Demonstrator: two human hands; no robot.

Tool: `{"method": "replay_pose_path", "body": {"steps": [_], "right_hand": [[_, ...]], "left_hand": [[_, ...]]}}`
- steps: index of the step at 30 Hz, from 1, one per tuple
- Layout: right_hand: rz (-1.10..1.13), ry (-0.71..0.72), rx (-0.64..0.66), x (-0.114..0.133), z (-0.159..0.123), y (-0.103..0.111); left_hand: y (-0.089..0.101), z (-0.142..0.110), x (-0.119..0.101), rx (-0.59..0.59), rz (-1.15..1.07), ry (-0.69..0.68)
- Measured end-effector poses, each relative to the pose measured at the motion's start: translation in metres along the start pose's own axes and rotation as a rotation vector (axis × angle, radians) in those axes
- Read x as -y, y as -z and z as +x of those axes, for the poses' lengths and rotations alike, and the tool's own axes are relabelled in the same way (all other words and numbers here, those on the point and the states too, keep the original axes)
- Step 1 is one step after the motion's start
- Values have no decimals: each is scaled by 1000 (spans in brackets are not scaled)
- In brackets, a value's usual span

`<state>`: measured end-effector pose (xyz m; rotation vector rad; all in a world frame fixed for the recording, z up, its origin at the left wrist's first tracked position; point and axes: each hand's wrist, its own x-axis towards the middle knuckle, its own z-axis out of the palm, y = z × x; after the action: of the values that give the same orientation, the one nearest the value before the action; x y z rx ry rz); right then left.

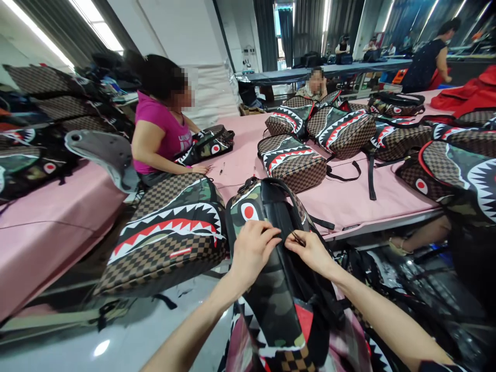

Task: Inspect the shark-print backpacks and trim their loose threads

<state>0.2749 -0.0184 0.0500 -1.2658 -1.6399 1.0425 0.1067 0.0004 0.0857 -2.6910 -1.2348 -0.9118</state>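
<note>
A camouflage backpack [267, 279] with a red-and-white eye patch and black back straps stands on its side in front of me. My left hand [253, 250] is over its upper side, with thumb and fingertips drawn together in a pinch; what is between them is too small to make out. Close to its right, by the black strap, my right hand [310, 250] is closed on a small dark tool [297, 237], whose exact kind I cannot tell. Against the left side of this bag leans a brown checked backpack [174, 237] with a shark-mouth print.
Several similar backpacks [292, 163] stand on the pink-covered table [240, 134]. A person in a magenta shirt [160, 132] sits at left, handling another bag [215, 142]. A grey chair [103, 155] is behind that person. More bags [360, 263] lie low at right.
</note>
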Motion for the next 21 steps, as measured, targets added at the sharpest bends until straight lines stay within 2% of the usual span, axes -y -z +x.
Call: {"method": "replay_pose_path", "body": {"steps": [4, 7, 11, 14, 17, 21], "right_hand": [[188, -37, -25, 1, 12, 0], [159, -23, -62, 0, 23, 0], [35, 54, -140, 3, 19, 5], [-164, 114, -215, 8, -1, 9], [-347, 101, -210, 8, -21, 9], [-403, 193, -260, -1, -21, 1]], "left_hand": [[8, 20, -1, 271, 179, -134], [13, 28, 1, 371, 186, -138], [15, 34, 10, 390, 104, 8], [18, 41, 18, 430, -93, 227], [22, 51, 20, 487, -149, 410], [22, 60, 12, 494, -162, 451]]}}
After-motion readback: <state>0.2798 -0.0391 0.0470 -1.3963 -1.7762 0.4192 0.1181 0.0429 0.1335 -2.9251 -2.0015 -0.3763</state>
